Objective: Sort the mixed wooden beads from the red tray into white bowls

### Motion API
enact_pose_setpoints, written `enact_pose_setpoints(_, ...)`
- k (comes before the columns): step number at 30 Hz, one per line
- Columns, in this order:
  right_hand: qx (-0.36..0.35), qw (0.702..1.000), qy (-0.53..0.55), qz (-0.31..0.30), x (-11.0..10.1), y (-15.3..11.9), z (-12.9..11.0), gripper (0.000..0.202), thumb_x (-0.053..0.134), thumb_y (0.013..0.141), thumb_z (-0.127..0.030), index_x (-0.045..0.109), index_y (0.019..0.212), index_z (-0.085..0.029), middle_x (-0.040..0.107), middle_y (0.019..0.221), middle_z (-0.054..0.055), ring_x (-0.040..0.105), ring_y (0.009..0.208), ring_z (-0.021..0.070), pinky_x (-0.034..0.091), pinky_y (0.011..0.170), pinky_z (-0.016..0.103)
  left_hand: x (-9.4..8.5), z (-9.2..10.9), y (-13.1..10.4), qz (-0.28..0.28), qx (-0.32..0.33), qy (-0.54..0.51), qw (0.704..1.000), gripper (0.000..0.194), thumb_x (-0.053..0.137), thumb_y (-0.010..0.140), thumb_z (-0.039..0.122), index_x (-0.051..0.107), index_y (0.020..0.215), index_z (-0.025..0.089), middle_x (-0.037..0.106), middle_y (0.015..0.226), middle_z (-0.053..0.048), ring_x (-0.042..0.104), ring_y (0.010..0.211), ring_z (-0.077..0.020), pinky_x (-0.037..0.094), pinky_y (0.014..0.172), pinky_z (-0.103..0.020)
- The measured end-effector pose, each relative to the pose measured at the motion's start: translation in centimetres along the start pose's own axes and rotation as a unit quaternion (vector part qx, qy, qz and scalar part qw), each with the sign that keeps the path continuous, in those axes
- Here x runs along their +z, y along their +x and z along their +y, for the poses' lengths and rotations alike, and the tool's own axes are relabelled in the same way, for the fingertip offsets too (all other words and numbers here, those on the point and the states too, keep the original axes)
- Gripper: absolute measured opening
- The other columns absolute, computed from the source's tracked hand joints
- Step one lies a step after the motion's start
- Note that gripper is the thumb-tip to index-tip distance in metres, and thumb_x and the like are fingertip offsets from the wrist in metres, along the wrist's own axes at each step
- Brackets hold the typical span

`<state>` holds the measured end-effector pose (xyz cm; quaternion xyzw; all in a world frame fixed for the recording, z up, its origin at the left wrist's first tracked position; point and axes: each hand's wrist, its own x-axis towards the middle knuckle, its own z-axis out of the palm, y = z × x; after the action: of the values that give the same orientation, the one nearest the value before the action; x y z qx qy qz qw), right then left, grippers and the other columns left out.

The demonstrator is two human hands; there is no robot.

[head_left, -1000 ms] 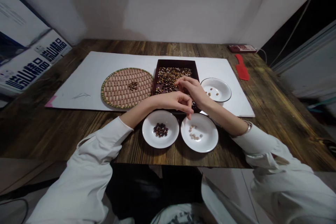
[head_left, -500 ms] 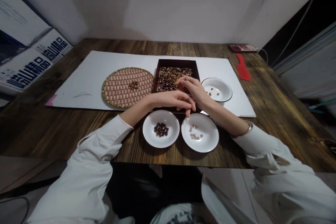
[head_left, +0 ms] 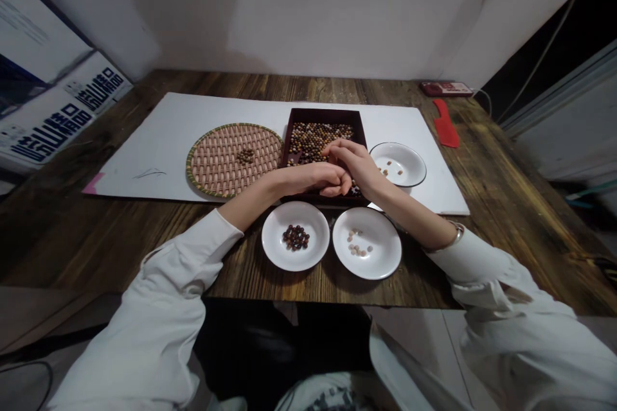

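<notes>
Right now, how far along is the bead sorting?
Early. Done: small piles in the woven tray, dark beads in the left bowl, pale ones in the middle bowl, a few in the right bowl. In hand: left hand and right hand over the box. Left: most beads remain there.

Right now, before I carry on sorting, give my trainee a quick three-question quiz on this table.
1. True or false: both hands are over the dark tray of mixed beads.
2. Which holds dark reddish beads: A the left near plate, B the right near plate, C the far bowl?
3. What lies in the middle of the woven basket?

Key: 1 true: left hand, right hand. 2 A. 3 a small cluster of brown beads.
</notes>
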<state>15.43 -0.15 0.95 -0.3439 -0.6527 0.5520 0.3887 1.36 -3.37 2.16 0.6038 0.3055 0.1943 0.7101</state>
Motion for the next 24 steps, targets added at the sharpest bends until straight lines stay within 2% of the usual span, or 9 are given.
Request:
enact_pose_setpoints(6, -0.018, 1.0, 0.001, -0.008, -0.09, 0.06, 0.23, 0.013, 0.052, 0.079, -0.027, 0.061, 0.076, -0.018, 0.06, 0.078, 0.0, 0.054, 0.074, 0.0123, 0.045, 0.07, 0.024, -0.28, 0.22, -0.03, -0.027, 0.043, -0.107, 0.993, 0.011, 0.047, 0.066, 0.012, 0.055, 0.058, 0.013, 0.032, 0.043, 0.003, 0.027, 0.041, -0.0071, 0.027, 0.043, -0.018)
enact_pose_setpoints(10, -0.011, 1.0, 0.009, -0.011, -0.04, 0.02, 0.24, 0.013, 0.052, 0.079, -0.026, 0.061, 0.074, -0.018, 0.058, 0.072, 0.0, 0.052, 0.07, 0.0123, 0.044, 0.064, 0.024, -0.5, 0.32, -0.33, -0.057, 0.046, -0.163, 0.984, 0.009, 0.05, 0.065, 0.017, 0.052, 0.056, 0.015, 0.025, 0.039, 0.004, 0.026, 0.037, -0.0076, 0.029, 0.041, -0.02)
enact_pose_setpoints(16, -0.009, 1.0, 0.012, -0.004, -0.03, -0.02, 0.22, 0.013, 0.052, 0.08, -0.023, 0.062, 0.074, -0.018, 0.055, 0.069, -0.001, 0.048, 0.064, 0.0104, 0.04, 0.058, 0.022, -0.49, 0.38, -0.7, -0.1, 0.005, -0.183, 0.978, 0.003, 0.053, 0.06, 0.017, 0.053, 0.057, 0.016, 0.027, 0.04, 0.004, 0.022, 0.037, -0.0073, 0.023, 0.037, -0.02)
enact_pose_setpoints(24, -0.001, 1.0, -0.004, -0.004, -0.09, 0.06, 0.43, 0.013, 0.052, 0.082, -0.024, 0.062, 0.076, -0.018, 0.051, 0.064, -0.003, 0.043, 0.058, 0.0095, 0.035, 0.052, 0.021, -0.52, 0.28, -0.57, -0.11, -0.008, -0.154, 0.982, 0.007, 0.06, 0.059, 0.023, 0.057, 0.061, 0.017, 0.029, 0.041, 0.004, 0.022, 0.039, -0.0081, 0.02, 0.039, -0.023)
